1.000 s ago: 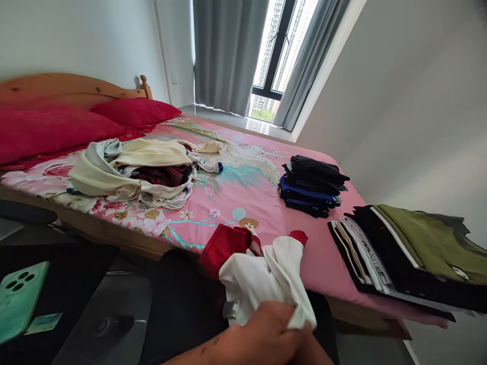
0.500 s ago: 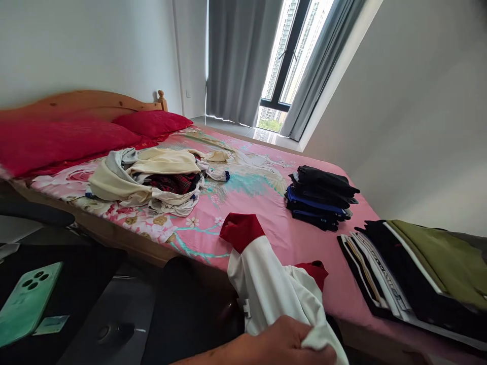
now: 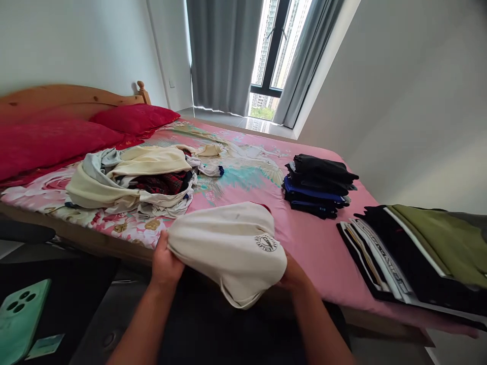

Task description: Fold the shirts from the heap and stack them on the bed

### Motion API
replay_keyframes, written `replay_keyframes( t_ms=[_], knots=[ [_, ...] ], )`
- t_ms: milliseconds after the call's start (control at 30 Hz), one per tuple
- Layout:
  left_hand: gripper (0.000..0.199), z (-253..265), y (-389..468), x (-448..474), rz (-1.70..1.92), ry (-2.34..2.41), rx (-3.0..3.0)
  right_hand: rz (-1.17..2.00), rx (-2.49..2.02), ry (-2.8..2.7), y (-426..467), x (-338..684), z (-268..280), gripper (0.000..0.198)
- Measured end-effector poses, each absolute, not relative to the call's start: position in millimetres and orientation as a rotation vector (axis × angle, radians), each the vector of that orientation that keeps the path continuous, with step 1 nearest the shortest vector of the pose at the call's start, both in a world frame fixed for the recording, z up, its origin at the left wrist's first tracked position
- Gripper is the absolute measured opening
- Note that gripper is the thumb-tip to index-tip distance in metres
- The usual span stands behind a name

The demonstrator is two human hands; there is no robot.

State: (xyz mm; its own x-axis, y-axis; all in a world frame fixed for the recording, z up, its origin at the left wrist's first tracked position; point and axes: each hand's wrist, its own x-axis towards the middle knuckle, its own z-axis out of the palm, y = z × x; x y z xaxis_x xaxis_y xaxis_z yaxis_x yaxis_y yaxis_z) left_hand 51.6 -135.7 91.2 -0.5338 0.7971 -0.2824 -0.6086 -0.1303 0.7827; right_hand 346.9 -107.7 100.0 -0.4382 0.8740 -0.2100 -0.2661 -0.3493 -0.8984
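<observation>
Between my hands hangs a folded-over white shirt (image 3: 228, 248), a round dark print on its right part and a sliver of red trim at its top edge. My left hand (image 3: 165, 261) grips its left end, thumb on top. At the right end, my right hand (image 3: 292, 271) is closed on the cloth, its fingers hidden behind the fabric. The shirt is held above my lap, at the near edge of the bed (image 3: 243, 190).
A loose heap of clothes (image 3: 152, 162) lies on the left of the bed. To the right are a dark folded stack (image 3: 319, 185) and a larger folded pile (image 3: 418, 253). Red pillows (image 3: 133, 119) rest by the headboard. A green phone (image 3: 25, 314) is at lower left.
The shirt has been lifted and turned, so its printed side shows and its red cuffs no longer do. Both hands are now at its ends; before, only one was clearly visible.
</observation>
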Motion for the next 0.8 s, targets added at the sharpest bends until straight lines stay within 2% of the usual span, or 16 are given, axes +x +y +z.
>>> replay_keyframes(
  t_ms=[133, 233, 367, 600, 800],
  knots=[
    [0.021, -0.2, -187.2, 27.9, 1.614, 1.506, 0.087, 1.536, -1.212, -0.700, -124.8, 412.0, 56.2, 0.034],
    [0.026, -30.5, -195.4, 29.8, 1.603, 1.880, 0.044, 1.341, -1.332, -0.510, -148.7, 454.5, 31.0, 0.035],
    [0.029, -7.3, -170.2, 49.7, 1.744, 2.040, 0.643, 1.410, -1.355, -0.507, -181.9, 465.8, 13.8, 0.039],
    [0.028, 72.4, -84.3, 114.8, 1.381, 1.733, 1.525, 1.624, -1.423, -1.035, -233.6, 450.6, -12.5, 0.037],
    [0.030, 88.6, 5.2, 175.2, 0.909, 1.674, 1.903, 1.666, -1.552, -1.489, -272.6, 447.5, -12.5, 0.028]
  ],
)
